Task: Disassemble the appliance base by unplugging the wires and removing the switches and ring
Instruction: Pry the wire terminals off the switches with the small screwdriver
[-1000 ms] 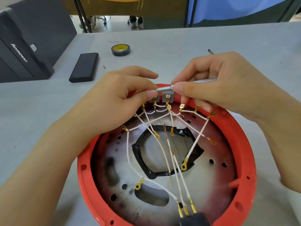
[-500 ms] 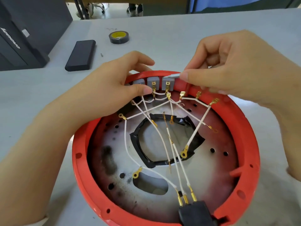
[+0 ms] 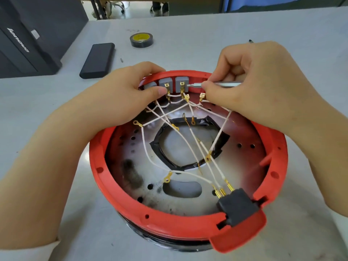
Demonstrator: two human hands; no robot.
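The round red appliance base point(image 3: 98, 166) lies open side up on the table, with white wires point(image 3: 148, 157) and gold terminals crossing its metal floor. Grey switches point(image 3: 181, 82) sit in a row inside the far rim. My left hand point(image 3: 120, 95) grips the far rim, thumb pressed on the leftmost switches. My right hand point(image 3: 250, 81) pinches a slim silver screwdriver point(image 3: 216, 84), its tip touching the right side of the rightmost switch. A black ring point(image 3: 163, 159) edges the centre hole. A black plug block point(image 3: 239, 206) sits at the near rim.
A roll of black tape point(image 3: 141, 40) and a black rectangular block point(image 3: 98, 60) lie on the grey table point(image 3: 188, 44) beyond the base. A dark computer case point(image 3: 28, 38) stands at the far left. A small screw point(image 3: 122, 59) lies near the block.
The screwdriver has dropped from above the switches to the right side of the rightmost switch. My left thumb has shifted onto the left switches, and the camera has drawn closer.
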